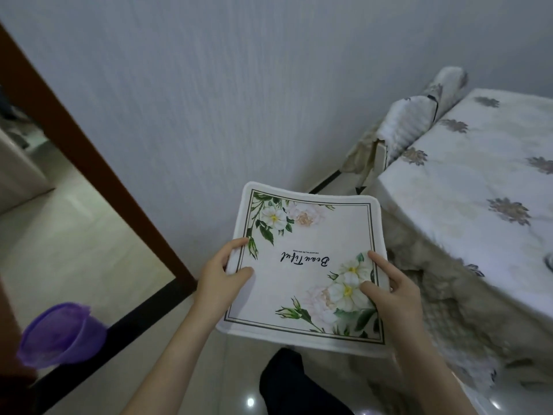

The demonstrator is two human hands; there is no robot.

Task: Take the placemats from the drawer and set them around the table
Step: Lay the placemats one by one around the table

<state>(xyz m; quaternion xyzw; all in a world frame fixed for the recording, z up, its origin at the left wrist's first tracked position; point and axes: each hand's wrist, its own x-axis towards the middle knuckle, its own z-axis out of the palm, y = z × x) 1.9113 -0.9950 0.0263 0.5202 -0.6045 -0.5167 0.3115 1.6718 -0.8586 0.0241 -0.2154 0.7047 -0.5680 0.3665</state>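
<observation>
Both hands hold a flowery mat point(302, 265) in the air. The left hand point(220, 278) pinches its left edge; the right hand point(395, 295) pinches its right edge. The table point(478, 181) is just beside it.

One floral placemat point(305, 265) is gripped between two hands, the left hand point(220, 280) and the right hand point(392, 292). One clothed table point(478, 187) stands right of them; one purple cup point(59, 335) sits to their lower left.

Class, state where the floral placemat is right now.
In the head view, the floral placemat is lower centre, held between the left hand and right hand, left of the table.
</observation>
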